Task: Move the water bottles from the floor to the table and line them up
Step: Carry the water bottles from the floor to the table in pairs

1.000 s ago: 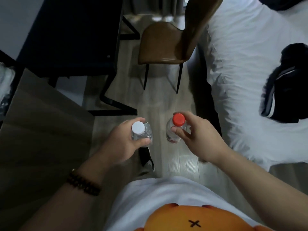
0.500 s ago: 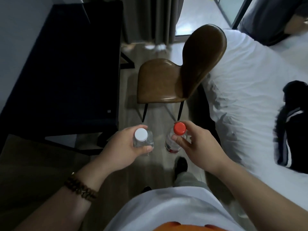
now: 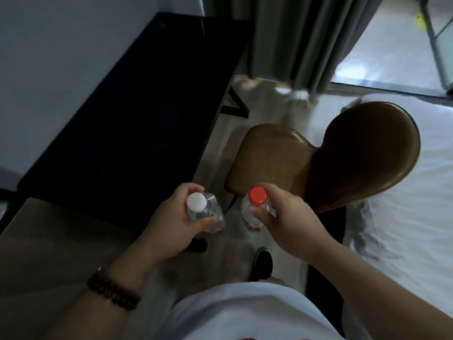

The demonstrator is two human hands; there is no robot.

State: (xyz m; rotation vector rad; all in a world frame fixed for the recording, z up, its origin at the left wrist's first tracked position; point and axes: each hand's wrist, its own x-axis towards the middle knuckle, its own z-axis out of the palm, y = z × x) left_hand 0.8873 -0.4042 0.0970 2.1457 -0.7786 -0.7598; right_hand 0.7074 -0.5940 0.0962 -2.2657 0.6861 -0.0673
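Dark table [image 3: 122,119] left; brown chair [image 3: 274,163] on pale wood floor [image 3: 264,106]; grey curtains [image 3: 306,40]; white bed [image 3: 416,217] right.

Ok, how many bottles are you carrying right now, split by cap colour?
White-capped water bottle: 1, held in the left hand
Red-capped water bottle: 1, held in the right hand
Total: 2 bottles
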